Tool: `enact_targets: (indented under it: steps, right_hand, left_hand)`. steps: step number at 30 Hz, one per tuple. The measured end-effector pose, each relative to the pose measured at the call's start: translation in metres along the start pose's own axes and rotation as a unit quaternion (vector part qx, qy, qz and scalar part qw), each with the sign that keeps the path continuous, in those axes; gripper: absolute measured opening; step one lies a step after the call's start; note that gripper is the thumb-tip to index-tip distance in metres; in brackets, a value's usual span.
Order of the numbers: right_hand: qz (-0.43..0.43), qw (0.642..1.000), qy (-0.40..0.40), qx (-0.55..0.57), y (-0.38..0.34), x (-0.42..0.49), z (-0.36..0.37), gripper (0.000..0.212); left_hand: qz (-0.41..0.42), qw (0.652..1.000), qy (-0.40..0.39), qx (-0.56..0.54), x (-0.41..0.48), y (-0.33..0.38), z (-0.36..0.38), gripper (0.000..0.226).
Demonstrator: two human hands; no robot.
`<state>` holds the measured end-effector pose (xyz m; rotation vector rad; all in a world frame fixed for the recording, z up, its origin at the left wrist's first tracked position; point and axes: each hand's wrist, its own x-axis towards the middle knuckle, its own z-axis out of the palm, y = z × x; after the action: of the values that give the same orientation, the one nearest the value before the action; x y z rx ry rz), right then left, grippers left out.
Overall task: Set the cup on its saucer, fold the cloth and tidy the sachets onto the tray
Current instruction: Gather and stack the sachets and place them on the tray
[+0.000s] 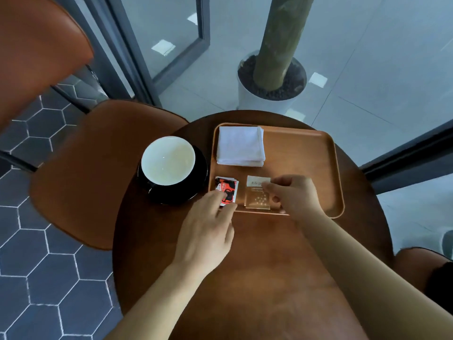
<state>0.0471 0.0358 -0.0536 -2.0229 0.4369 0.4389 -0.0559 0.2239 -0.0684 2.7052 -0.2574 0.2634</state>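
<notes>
Round dark wood fills the lower middle of the frame: a small café table (257, 266) with a brown chair (98, 168) at its left and a potted trunk (257, 99) on the pale floor beyond. The cup (169, 160) sits on its black saucer (196, 190) just left of the tray (306, 153). The cloth (240, 148) lies folded in the tray's upper left corner, so I judge only the sachets are left.

My left hand (208, 234) has fairly straight fingers laid on the red sachets (226, 188), a small stack in the tray's lower left corner. My right hand (294, 195) pinches the top right corner of the pale sachets (257, 195), just right of the red ones and close to the tray's near rim. I cannot tell whether they lie flat or are lifted a little.

Risks I see:
- The red stack is loose. A sideways push from my fingertips could fan it out or slide the top sachet over the low rim onto the table.
- A pinch on one corner may bring up only the top pale sachet and leave the others skewed.
- The cup is near my left hand. A careless sweep back to the left could knock it on its saucer.
</notes>
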Motion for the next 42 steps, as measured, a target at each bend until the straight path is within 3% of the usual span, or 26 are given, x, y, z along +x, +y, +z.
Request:
enact_targets:
  steps: [3,9,24,32,38,42]
  right_hand:
    - [0.025,0.999,0.014,-0.016,0.006,0.004,0.008,0.013]
    - [0.006,0.999,0.028,-0.017,0.009,0.005,0.016,0.01]
    - [-0.105,0.978,0.013,-0.18,0.007,0.003,0.018,0.012]
    - [-0.134,0.975,-0.005,-0.176,0.007,-0.001,0.019,0.017]
    - [-0.157,0.963,-0.026,-0.216,0.009,-0.006,0.02,0.038]
    - [-0.171,0.96,-0.011,-0.223,0.011,-0.01,0.023,0.034]
  left_hand:
    - [0.031,0.998,-0.047,0.012,0.0,-0.012,0.006,0.035]
    - [0.001,0.996,-0.084,0.019,0.003,-0.015,0.013,0.039]
    - [-0.029,0.996,-0.075,0.024,0.008,-0.018,0.014,0.037]
    - [-0.028,0.996,-0.085,0.021,0.006,-0.018,0.014,0.036]
    - [-0.035,0.997,-0.075,0.012,0.005,-0.019,0.014,0.037]
    - [-0.033,0.996,-0.079,0.011,0.004,-0.02,0.013,0.036]
